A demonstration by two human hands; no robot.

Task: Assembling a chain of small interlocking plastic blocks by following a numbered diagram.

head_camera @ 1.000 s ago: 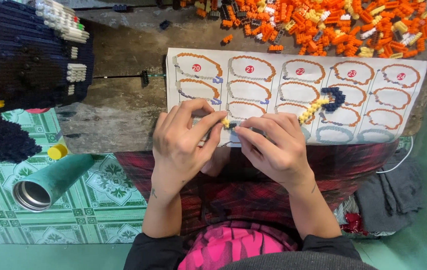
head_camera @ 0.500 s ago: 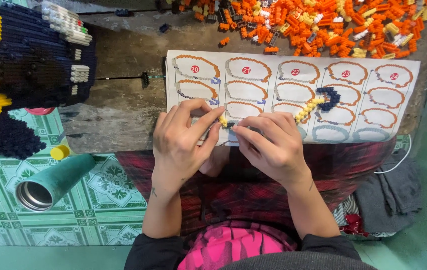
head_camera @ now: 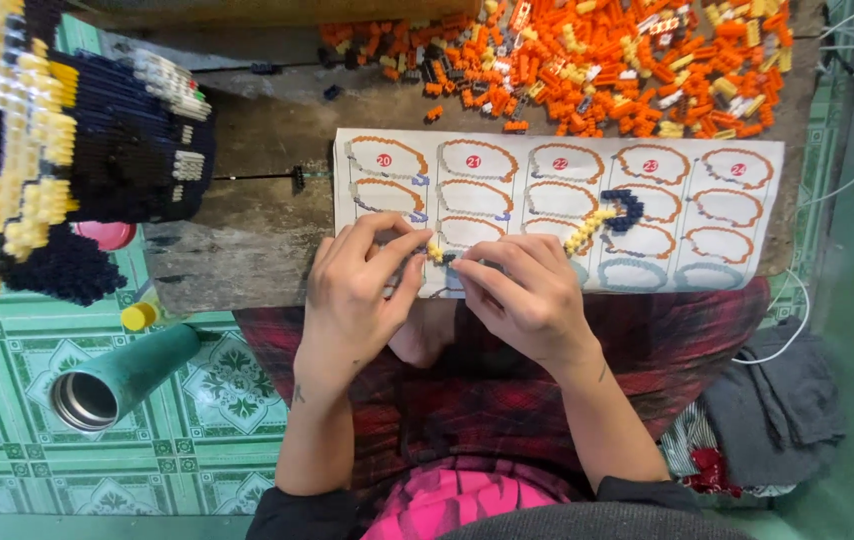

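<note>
No shift vs 1 s ago: small yellow/dark brick piece (head_camera: pixel 437 254) kept pinched between L hand (head_camera: pixel 355 290) & R hand (head_camera: pixel 527 295), fingers closed on it (over instruction sheet (head_camera: pixel 747 215)); fitting judged unfinished.

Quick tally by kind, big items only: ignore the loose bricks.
Instruction sheet: 1
Large brick model: 1
Green flask: 1
Yellow cap: 1
Curved brick strip on the sheet: 1
Hands, left and right, pinching small bricks: 2
Total: 7

My left hand (head_camera: pixel 355 290) and right hand (head_camera: pixel 527 298) meet fingertip to fingertip, both pinched shut. My forearms angle inward, wrists bent.
</note>
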